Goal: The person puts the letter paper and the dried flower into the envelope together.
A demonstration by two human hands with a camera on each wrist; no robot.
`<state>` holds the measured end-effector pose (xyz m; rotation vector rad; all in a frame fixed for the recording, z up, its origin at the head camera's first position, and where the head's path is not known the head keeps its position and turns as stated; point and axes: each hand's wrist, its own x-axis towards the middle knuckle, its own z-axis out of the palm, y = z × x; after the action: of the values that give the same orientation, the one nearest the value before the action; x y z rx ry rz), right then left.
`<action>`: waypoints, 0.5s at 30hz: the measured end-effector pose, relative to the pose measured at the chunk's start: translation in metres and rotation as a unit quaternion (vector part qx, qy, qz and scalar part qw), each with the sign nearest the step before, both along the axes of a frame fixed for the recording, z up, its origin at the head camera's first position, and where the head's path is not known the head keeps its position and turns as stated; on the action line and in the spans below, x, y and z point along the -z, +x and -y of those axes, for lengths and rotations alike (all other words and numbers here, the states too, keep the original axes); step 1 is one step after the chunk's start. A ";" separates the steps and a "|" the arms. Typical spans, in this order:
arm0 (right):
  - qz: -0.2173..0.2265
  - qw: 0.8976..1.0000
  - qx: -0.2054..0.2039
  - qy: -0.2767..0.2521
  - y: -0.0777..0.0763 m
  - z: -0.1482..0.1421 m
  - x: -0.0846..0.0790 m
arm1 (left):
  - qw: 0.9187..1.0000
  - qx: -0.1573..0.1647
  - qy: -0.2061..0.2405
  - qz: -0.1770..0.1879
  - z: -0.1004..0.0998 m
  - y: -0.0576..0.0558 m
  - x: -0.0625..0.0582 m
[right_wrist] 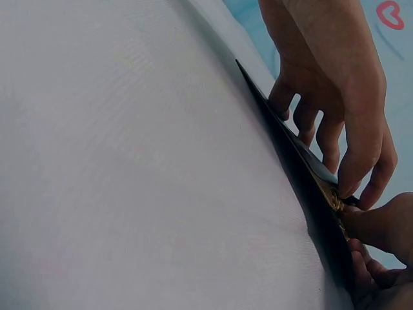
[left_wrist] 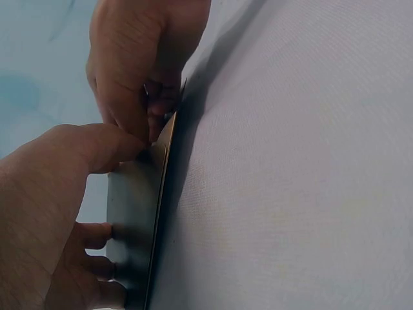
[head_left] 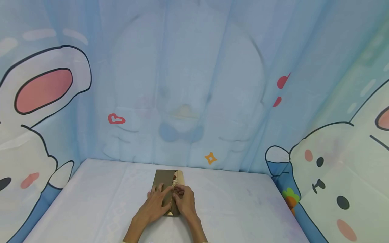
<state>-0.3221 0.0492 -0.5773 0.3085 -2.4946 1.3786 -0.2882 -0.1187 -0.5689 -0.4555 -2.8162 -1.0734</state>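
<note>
A flat brown folder-like card [head_left: 164,177] lies on the white table, with a lighter gold strip [head_left: 181,177] along its right side. Beside that strip runs an ornate gold-and-dark decoration [head_left: 175,180]. My left hand [head_left: 155,204] rests on the brown cover, fingers spread, its thumb and index finger near the decoration. At the strip, my right hand [head_left: 185,200] has its fingers curled, thumb and index finger pinching the card around the decoration. The left wrist view shows the card's thin edge [left_wrist: 161,187] side-on. What lies between the right fingertips is hidden.
The white-covered table [head_left: 237,206] extends to both sides of the card. Behind it hangs a light blue curtain [head_left: 188,67] printed with cartoon figures, and it also encloses the left and right sides.
</note>
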 end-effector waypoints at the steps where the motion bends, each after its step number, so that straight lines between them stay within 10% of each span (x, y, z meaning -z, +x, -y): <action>1: 0.003 1.000 -0.003 0.007 -0.001 0.000 0.001 | 1.000 0.000 -0.001 0.000 0.000 0.000 0.000; 15: -0.104 0.990 0.011 0.098 -0.010 0.008 0.019 | 1.000 0.010 0.009 0.005 0.002 0.001 0.000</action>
<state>-0.3320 0.0410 -0.5959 0.4408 -2.4532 1.0351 -0.2869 -0.1208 -0.5684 -0.4803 -2.8142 -1.1070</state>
